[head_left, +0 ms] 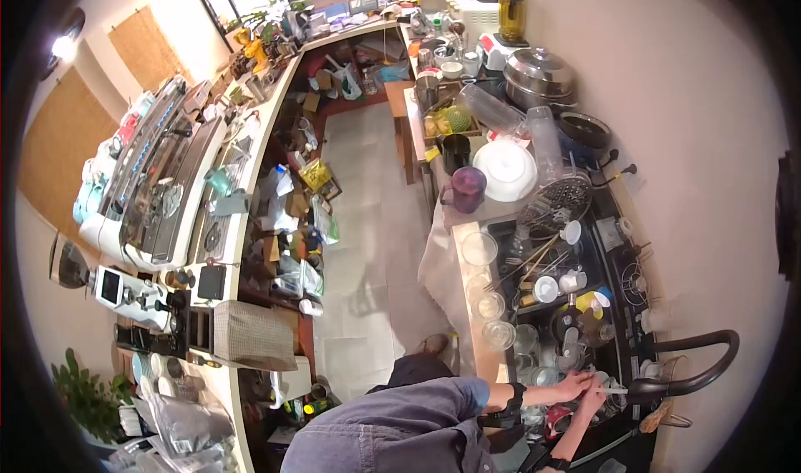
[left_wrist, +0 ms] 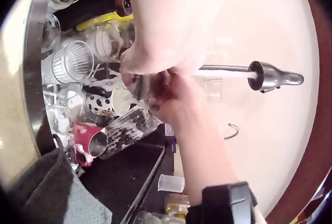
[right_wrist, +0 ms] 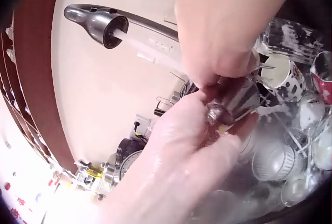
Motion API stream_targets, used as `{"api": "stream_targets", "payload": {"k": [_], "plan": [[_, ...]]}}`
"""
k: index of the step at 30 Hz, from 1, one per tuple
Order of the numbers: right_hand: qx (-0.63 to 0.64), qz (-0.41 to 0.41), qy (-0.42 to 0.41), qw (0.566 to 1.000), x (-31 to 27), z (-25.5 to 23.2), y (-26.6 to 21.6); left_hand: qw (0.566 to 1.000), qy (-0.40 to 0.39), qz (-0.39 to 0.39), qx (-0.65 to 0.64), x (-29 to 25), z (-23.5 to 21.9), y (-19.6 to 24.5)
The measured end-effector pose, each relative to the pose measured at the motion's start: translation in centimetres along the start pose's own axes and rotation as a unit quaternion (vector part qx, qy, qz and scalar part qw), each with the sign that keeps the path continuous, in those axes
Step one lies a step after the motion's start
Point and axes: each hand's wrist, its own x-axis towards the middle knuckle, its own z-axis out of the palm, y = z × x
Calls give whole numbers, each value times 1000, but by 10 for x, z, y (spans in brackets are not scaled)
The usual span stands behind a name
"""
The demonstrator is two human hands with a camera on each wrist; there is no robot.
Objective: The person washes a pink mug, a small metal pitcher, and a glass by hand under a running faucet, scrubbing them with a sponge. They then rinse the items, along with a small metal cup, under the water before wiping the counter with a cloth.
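Over the sink, my left hand (head_left: 571, 387) and right hand (head_left: 593, 402) meet around a small shiny, cup-like vessel (right_wrist: 239, 98). Fingers of both hands curl about it and hide part of it; its exact kind cannot be told. From the dark faucet head (right_wrist: 110, 29) a white stream of water (right_wrist: 150, 53) runs toward the hands. Just below them are a white mug with black spots (left_wrist: 106, 103), a red mug (left_wrist: 88, 140) on its side and a soapy clear glass (left_wrist: 129, 130). A ribbed glass (left_wrist: 75, 60) lies nearby among suds.
Glasses (head_left: 499, 334) line the sink's near edge. Farther along the counter stand a white bowl (head_left: 505, 171), a purple jug (head_left: 467, 189) and a steel pot (head_left: 538, 77). A grey cloth (left_wrist: 46, 187) hangs by the sink edge. The faucet's curved neck (head_left: 717, 348) arches from the wall side.
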Motion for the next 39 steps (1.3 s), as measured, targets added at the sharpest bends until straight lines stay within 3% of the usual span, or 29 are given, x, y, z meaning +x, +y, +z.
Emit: {"api": "stream_targets", "payload": {"k": [2,5,8,9,10,12,14,16,18,20,21,22,24,25,26,27,28,29,30,32,34,35,38,39], "plan": [[-34,-17,29,999,9,1,3,995,20,92,22,2,9,-16],[144,41,77,986,-8,16,-19,996,51,68,12,0,10,-5],[0,-78,-28,997,-14,5,-22,996,83,-16,-29,12,8,-3],[-91,-211,-4,973,-31,11,-42,989,98,-75,-79,12,5,7],[-165,-205,-19,964,-53,14,-71,979,70,-152,-119,16,2,9],[-129,-239,-16,962,-67,17,-77,950,8,-222,-219,18,-11,22],[-186,-223,62,955,-70,14,-72,931,-64,-255,-254,24,-4,5],[-183,-157,138,961,-73,17,-75,965,-47,-229,-120,14,8,13],[-149,-86,135,976,-50,11,-48,985,-7,-169,35,-5,6,41],[-146,-85,58,984,-30,-1,-26,993,7,-72,99,1,8,22],[-117,-76,60,988,-19,0,-14,991,17,-23,127,2,8,19],[-88,-69,60,992,-10,-1,-3,993,16,-28,110,3,10,16],[-147,-133,100,975,-19,-9,-9,996,29,-40,74,6,2,21],[-173,-177,104,963,-20,-5,-22,994,16,-95,42,4,-1,29],[-275,-200,77,937,-31,-5,-45,993,14,-115,29,4,0,25],[-276,-206,76,936,-48,3,-68,988,81,-128,37,10,13,6],[-322,-232,76,915,-47,6,-68,980,81,-180,-3,19,22,-11],[-342,-216,23,915,-47,6,-72,980,119,-159,-5,24,29,-25],[-432,-236,39,870,-28,5,-48,975,45,-216,-26,19,13,-9],[-474,-296,44,828,-23,4,-44,974,58,-211,-58,20,8,-6],[-492,-249,-49,833,-37,3,-72,973,46,-211,-76,15,12,-11],[-515,-195,-44,834,-32,5,-69,971,51,-216,-87,13,12,-10],[-316,-107,51,941,10,10,-38,973,85,-177,-118,19,24,-32],[-85,-94,-4,992,27,6,-22,963,20,-234,-133,18,8,-19]]}}
